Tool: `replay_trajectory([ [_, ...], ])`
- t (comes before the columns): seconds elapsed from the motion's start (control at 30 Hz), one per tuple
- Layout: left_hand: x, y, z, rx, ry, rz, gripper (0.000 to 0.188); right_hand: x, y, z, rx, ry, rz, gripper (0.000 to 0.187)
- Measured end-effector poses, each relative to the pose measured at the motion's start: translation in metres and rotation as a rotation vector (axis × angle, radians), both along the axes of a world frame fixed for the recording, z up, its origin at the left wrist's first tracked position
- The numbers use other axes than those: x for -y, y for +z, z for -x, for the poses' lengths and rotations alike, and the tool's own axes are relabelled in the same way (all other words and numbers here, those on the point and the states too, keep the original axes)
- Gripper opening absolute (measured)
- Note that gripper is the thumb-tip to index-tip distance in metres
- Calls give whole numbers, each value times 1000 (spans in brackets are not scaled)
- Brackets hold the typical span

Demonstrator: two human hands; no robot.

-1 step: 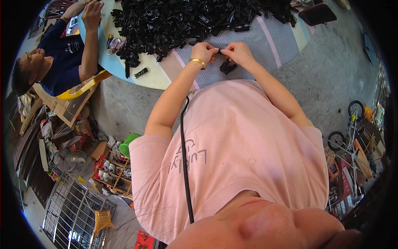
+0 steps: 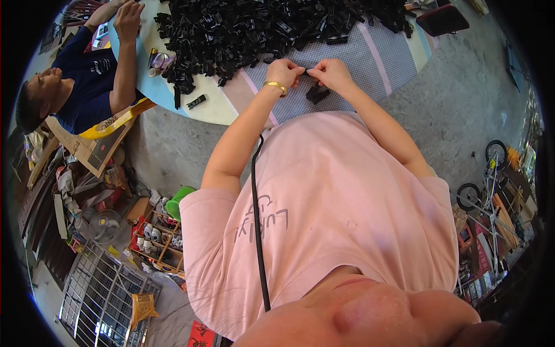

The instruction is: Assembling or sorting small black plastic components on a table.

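Note:
Both hands meet over the near part of a table covered with a striped cloth. My left hand, with a gold bracelet at its wrist, pinches one end of a small black plastic piece. The fingertips of my right hand close on its other end. Most of the piece is hidden by the fingers. Just below the hands, a few black plastic parts lie on the cloth. Beyond them spreads a large heap of similar black parts.
A single black part lies by the table's near left edge. Beside the heap stands a clear roll of tape. At the left, a co-worker in a dark shirt sits with raised hands. A dark flat device is at the far right.

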State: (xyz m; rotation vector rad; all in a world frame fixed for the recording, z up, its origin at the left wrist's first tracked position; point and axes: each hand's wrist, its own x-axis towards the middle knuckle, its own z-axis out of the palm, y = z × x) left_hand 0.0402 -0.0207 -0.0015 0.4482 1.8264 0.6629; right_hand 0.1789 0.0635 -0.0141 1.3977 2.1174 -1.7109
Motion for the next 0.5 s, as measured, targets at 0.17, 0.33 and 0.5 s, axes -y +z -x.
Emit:
replay_trajectory([
  [0.17, 3, 1, -3, -186, -168, -21, 20, 2, 3, -3, -26, 78, -285, 29],
  [0.33, 29, 1, -16, 61, 6, -26, 20, -23, 24, -16, -166, 95, -462, 23],
  [0.5, 51, 5, -19, -391, -211, -213, 20, -61, 15, -28, -202, 140, -1024, 15],
])
